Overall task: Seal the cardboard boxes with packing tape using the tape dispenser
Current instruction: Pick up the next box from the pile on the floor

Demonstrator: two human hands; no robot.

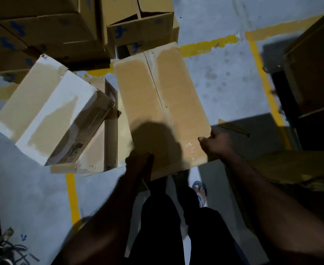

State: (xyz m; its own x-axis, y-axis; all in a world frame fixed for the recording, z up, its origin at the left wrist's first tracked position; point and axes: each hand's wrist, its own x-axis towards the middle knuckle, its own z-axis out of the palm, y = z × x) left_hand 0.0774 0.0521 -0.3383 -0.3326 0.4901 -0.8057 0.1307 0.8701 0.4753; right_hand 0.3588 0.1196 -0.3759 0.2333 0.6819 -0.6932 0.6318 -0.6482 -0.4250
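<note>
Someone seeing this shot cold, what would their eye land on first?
First the big cardboard box in the centre, held at its near edge by the left grip and at its near right corner by the right grip. Next, the tilted taped box lying just left of it, and the yellow floor lines to the right.

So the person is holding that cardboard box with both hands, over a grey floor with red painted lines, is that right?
Not quite. The head view shows the painted lines are yellow, not red. The rest stands: the left hand and the right hand both hold the cardboard box over the grey floor.
</note>
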